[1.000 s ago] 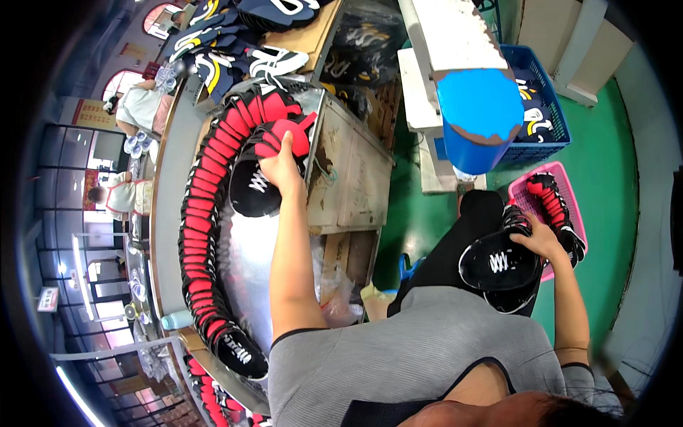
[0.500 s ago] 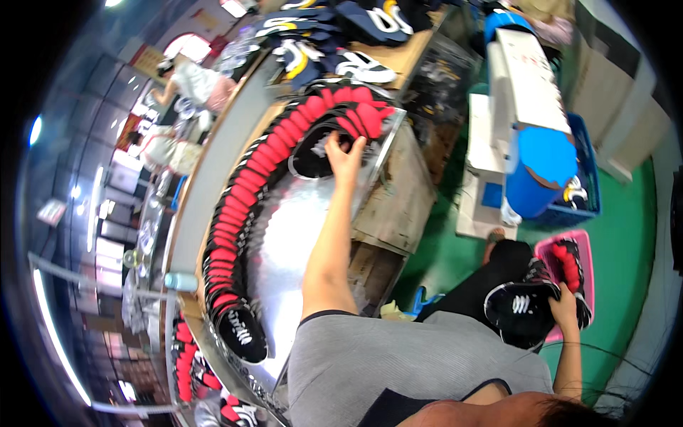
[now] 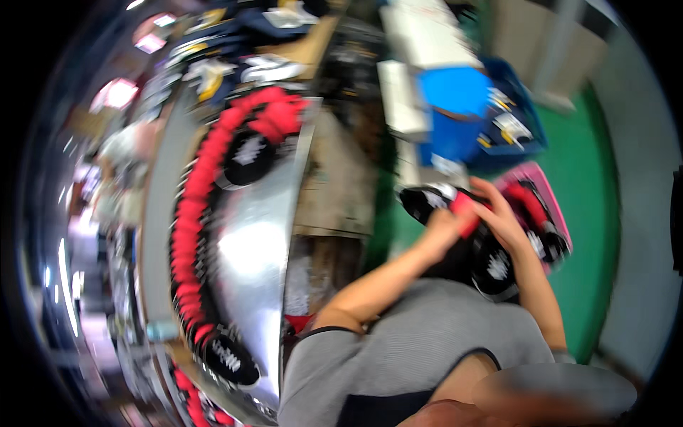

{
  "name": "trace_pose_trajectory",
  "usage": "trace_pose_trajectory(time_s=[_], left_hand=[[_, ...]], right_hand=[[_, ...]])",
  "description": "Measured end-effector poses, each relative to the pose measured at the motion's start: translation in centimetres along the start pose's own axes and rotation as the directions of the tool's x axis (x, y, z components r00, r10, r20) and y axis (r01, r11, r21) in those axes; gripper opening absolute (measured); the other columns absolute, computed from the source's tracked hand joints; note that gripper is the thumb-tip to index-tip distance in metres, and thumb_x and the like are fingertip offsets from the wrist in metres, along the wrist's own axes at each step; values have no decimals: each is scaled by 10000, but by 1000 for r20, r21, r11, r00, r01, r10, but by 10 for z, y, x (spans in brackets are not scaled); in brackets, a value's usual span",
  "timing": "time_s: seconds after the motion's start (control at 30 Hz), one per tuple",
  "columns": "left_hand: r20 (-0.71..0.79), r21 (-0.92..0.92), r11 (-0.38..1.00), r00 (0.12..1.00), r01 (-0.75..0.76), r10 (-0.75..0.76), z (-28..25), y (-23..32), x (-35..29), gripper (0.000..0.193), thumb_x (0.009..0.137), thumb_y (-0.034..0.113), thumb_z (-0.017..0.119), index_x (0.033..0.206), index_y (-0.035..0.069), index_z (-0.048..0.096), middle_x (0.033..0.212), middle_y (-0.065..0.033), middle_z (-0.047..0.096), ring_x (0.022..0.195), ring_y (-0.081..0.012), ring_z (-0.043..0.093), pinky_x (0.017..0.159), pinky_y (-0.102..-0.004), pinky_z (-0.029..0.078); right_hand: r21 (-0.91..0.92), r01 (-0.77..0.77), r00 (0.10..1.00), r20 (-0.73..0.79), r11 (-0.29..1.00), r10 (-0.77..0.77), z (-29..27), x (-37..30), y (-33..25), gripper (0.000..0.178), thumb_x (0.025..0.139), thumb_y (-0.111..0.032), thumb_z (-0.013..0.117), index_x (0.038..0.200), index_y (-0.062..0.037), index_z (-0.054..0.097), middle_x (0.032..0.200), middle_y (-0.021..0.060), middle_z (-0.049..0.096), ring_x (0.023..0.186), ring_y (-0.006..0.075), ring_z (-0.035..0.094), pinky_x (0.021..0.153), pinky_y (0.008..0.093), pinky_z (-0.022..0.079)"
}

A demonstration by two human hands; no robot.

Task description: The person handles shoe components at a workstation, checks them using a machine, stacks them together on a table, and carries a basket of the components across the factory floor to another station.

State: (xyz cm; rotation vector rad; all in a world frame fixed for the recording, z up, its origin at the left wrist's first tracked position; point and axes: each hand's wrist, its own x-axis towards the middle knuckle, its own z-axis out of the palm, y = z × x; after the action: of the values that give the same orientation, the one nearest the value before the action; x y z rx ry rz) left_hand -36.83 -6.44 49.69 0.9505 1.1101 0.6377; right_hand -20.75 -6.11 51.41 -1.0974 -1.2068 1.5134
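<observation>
Both hands are together in front of me, over my lap. A black shoe upper [image 3: 422, 203] with a red lining is between them, its dark end pointing left. My left hand [image 3: 442, 233] is closed on its near side, and my right hand [image 3: 502, 216] grips its red part from the right. Some finger detail is smeared by motion. Just below the hands, another black shoe upper [image 3: 494, 269] with white lacing lies across my lap. On the metal table to the left, a long curved row of nested red-and-black shoe uppers [image 3: 188, 235] stretches from far to near.
A pink bin [image 3: 555, 196] with more red-and-black uppers stands at my right. Beyond it is a blue crate [image 3: 537, 139] holding dark pieces. A white and blue machine [image 3: 455, 99] stands ahead. Navy and white uppers [image 3: 274, 71] are piled on the far table.
My left hand has left the row on the table and come right to my lap, with a shoe upper now in it. My right hand has moved up to meet it. The view has swung right.
</observation>
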Motion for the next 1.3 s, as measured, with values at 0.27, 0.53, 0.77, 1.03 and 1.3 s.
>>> trace_pose_trajectory(time_s=[0.27, 0.53, 0.77, 1.03, 1.3], left_hand=[[-194, -126, 952, 948, -280, 253, -19, 7, 21, 271, 943, 260, 536, 1091, 40, 595, 991, 3, 606, 831, -71, 540, 724, -233, 425], [-254, -55, 943, 918, -330, 306, -65, 22, 62, 230, 901, 173, 601, 1062, 9, 605, 961, -6, 624, 822, -73, 559, 721, -242, 441], [-199, -83, 976, 963, -204, 184, -89, 44, 105, 174, 883, 132, 571, 958, -19, 613, 923, -58, 639, 813, -115, 589, 736, -280, 457], [-88, -729, 675, 963, 113, -256, -76, 31, 115, 255, 923, 162, 478, 1101, -10, 538, 1078, -130, 601, 991, -239, 576, 873, -385, 470], [-432, -659, 712, 897, -241, -96, -104, 34, 12, 315, 937, 236, 528, 1120, -21, 531, 1136, -135, 594, 1039, -250, 575, 938, -410, 456]], right_hand=[[21, -128, 964, -232, 992, 130, -5, 25, 36, 214, 863, -219, 645, 915, -18, 596, 777, 48, 597, 604, 98, 520, 553, 229, 430], [484, -188, 977, 4, 855, 213, 2, 82, 55, 171, 915, -210, 588, 887, -42, 573, 868, 74, 644, 784, 138, 645, 703, 265, 527], [796, -203, 925, -35, 571, 378, 25, 96, 70, 108, 927, -150, 548, 906, -45, 562, 852, 88, 648, 735, 156, 657, 698, 265, 547], [434, -299, 945, 11, 850, 327, -6, 97, 63, 262, 922, -302, 531, 925, -42, 560, 740, 67, 625, 577, 108, 567, 512, 234, 435], [-945, -256, 795, -87, 202, 600, -140, -13, 101, 891, 613, -320, 810, 1339, -33, 381, 1244, 225, 508, 1137, 375, 507, 952, 415, 422]])
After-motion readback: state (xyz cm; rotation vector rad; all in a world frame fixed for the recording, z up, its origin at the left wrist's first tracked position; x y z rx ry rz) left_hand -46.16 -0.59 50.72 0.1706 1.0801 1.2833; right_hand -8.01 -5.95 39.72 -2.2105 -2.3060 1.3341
